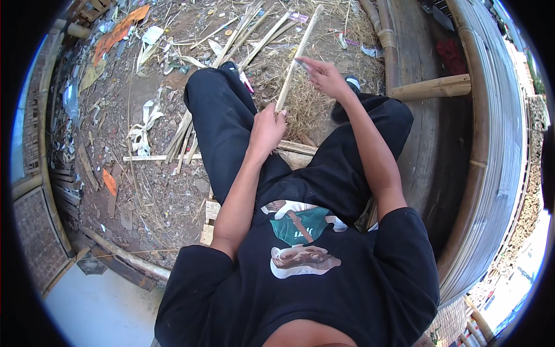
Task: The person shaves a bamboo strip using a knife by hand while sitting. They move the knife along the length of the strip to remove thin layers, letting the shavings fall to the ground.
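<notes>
My left hand is closed around the near end of a long pale bamboo strip, between my knees. The strip slants up and away to the right, its far end over the littered ground. Beside the strip's middle, my right hand is closed on what looks like a small knife; a short grey blade shows at the fingertips, and its handle is hidden. Whether the blade touches the strip, I cannot tell. Thin curled shavings lie in a heap below my hands.
More split bamboo strips lie beyond my left foot, and several others beside my left leg. A wooden bench with bamboo poles stands along the right. Plastic scraps and an orange sheet litter the ground at left.
</notes>
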### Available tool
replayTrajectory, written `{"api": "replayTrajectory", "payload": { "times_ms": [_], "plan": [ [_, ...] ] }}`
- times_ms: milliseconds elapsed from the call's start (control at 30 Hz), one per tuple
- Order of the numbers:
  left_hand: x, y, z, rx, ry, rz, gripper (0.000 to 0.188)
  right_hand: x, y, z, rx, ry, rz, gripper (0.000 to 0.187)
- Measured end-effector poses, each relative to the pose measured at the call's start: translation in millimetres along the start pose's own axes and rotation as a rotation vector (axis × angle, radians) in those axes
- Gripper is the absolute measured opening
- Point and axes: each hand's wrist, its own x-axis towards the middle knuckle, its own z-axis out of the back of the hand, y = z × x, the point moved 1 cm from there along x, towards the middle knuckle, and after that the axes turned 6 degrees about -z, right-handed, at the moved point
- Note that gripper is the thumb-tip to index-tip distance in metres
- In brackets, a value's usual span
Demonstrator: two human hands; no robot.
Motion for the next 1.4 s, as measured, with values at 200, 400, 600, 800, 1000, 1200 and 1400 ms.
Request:
{"api": "replayTrajectory", "payload": {
  "times_ms": [200, 400, 600, 800, 1000, 1200, 1400],
  "plan": [
    [3, 3, 17, -0.239, 0.181, 0.193, 0.032, 1, -3, 30, -0.495, -0.286, -0.088, 0.03],
    [-4, -4, 32, -0.621, 0.343, 0.322, 0.026, 3, -27, 30, -0.757, -0.288, 0.097, 0.043],
    [-10, -7, 30, -0.71, 0.277, 0.246, 0.034, 7, -27, 30, -0.732, -0.288, -0.079, 0.035],
    [-22, -10, 23, -0.84, 0.408, 0.261, 0.04, 6, -4, 28, -0.319, -0.606, 0.095, 0.03],
    [-20, -13, 20, -0.803, 0.383, 0.281, 0.039, 0, 8, 21, -0.215, -0.514, 0.183, 0.036],
    [-16, -1, 5, -0.596, 0.222, 0.239, 0.037, 20, -3, 19, -0.213, -0.46, 0.193, 0.039],
    [-15, -11, 1, -0.262, 0.118, 0.071, 0.038, 42, -4, 27, -0.376, -0.59, 0.212, 0.035]
  ]
}}
